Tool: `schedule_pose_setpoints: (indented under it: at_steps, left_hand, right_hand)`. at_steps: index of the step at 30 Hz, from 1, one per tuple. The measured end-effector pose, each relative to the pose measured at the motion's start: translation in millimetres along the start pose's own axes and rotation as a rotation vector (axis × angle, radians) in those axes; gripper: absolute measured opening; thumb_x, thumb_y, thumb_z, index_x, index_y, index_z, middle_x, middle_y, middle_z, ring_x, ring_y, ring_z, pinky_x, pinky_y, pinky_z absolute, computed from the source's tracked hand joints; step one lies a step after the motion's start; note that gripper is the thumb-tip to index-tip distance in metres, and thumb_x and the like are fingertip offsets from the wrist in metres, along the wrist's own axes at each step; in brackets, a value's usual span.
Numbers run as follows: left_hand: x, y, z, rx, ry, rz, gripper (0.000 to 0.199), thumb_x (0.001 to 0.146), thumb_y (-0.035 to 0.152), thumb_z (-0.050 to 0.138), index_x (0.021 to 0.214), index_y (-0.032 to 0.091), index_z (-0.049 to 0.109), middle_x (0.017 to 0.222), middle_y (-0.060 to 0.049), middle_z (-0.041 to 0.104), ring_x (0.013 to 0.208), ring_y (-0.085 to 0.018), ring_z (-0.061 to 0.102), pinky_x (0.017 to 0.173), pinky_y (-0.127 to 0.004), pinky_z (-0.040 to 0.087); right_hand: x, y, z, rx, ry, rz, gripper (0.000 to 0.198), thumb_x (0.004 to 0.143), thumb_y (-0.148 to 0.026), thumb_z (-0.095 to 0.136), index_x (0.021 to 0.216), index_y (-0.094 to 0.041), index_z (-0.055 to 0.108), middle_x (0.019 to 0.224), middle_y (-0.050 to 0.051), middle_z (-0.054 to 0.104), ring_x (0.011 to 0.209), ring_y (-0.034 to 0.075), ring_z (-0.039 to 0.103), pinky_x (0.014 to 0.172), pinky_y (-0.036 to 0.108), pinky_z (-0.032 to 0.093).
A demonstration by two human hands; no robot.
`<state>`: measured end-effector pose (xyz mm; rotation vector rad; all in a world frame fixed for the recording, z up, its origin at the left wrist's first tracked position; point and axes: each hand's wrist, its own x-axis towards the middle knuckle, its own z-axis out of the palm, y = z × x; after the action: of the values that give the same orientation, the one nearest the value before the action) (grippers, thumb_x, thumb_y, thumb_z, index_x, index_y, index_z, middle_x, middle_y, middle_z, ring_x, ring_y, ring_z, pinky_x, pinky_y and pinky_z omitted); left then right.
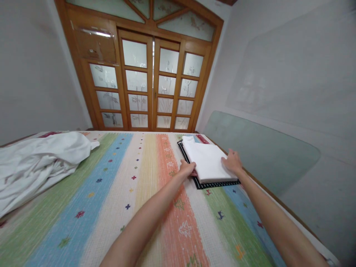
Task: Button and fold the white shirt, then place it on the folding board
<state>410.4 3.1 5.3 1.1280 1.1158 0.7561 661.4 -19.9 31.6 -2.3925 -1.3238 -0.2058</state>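
Observation:
A neatly folded white garment [208,161] lies flat on a folded black cloth with white marks [219,184], whose edges stick out at the left and front. My left hand [188,168] is at the stack's left edge, thumb above and fingers closed round the white garment's side. At the right edge rests my right hand [233,162], its thumb against the white garment and its fingers apart, pointing forward. The undersides of both hands are hidden.
A crumpled white cloth [47,159] lies at the left on the striped, many-coloured bedspread [116,193]. Along the right side a pale green panel [258,144] leans against the white wall. Wooden doors with glass panes [152,81] stand beyond the far edge.

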Motion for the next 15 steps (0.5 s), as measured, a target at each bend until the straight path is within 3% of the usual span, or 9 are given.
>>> schedule_pose_setpoints:
  at_steps: [4,9,12,15]
  left_hand:
    - [-33,-10,-1,0.062,-0.103,-0.047,0.079,0.077,0.021,0.063,0.139,0.012,0.015,0.074,-0.004,0.067,0.048,-0.016,0.063,0.053,-0.030,0.057]
    - [-61,-25,-10,0.090,-0.174,-0.014,0.087,0.078,0.016,0.063,0.145,0.009,0.007,0.062,0.001,0.065,0.042,-0.016,0.060,0.048,-0.028,0.054]
    - [-71,-31,-30,0.096,-0.221,-0.009,0.081,0.080,0.015,0.059,0.145,0.009,0.012,0.059,0.003,0.062,0.042,-0.014,0.058,0.049,-0.025,0.052]
    - [-82,-34,-71,0.177,-0.228,0.081,0.070,0.079,0.015,0.057,0.141,0.011,0.025,0.060,0.004,0.062,0.046,-0.013,0.060,0.051,-0.024,0.051]
  right_hand:
    - [-13,-29,14,-0.046,-0.049,-0.183,0.062,0.091,-0.044,0.044,0.145,-0.012,0.039,0.152,0.019,0.035,0.141,0.034,0.032,0.114,0.047,0.027]
    - [-38,-63,40,-0.042,-0.283,-0.120,0.079,0.089,-0.071,0.025,0.153,-0.026,0.031,0.163,0.011,0.017,0.145,0.043,0.021,0.113,0.064,0.017]
    - [-50,-66,56,-0.099,-0.302,-0.114,0.083,0.087,-0.077,0.018,0.153,-0.029,0.031,0.164,0.009,0.016,0.146,0.045,0.012,0.112,0.068,0.007]
    - [-54,-61,67,-0.119,-0.239,-0.151,0.082,0.088,-0.075,0.016,0.152,-0.028,0.034,0.163,0.011,0.019,0.146,0.046,0.013,0.110,0.071,0.007]
